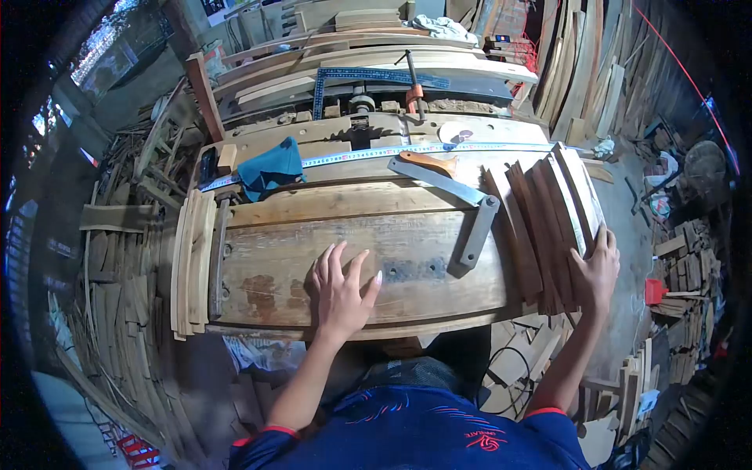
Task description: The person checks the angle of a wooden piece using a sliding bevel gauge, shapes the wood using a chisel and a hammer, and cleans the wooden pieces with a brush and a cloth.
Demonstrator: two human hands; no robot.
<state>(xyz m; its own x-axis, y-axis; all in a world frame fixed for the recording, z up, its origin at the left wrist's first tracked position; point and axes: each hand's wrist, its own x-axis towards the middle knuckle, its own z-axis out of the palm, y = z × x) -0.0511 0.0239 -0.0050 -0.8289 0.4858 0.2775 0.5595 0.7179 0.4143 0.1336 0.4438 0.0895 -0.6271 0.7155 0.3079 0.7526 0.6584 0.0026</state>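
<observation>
Flat on the worn wooden workbench (329,235), my left hand (342,296) rests open with its fingers spread, holding nothing. On the bench's right side, my right hand (597,266) grips the near end of the outermost pale wooden strip (578,188), thumb on one side and fingers on the other. Several dark brown strips (540,227) lie side by side just left of it. Between the hands is a metal bevel gauge (479,227), its two arms opened at an angle. An orange-brown wooden handle (429,163) lies against its upper arm.
Pale strips (192,266) lie along the bench's left end. A blue cloth (270,166) sits near a long measuring tape (352,154). Further back are a clamp (413,92), a dark framing square (319,90) and long boards (368,59). Scrap wood (125,305) fills the left floor.
</observation>
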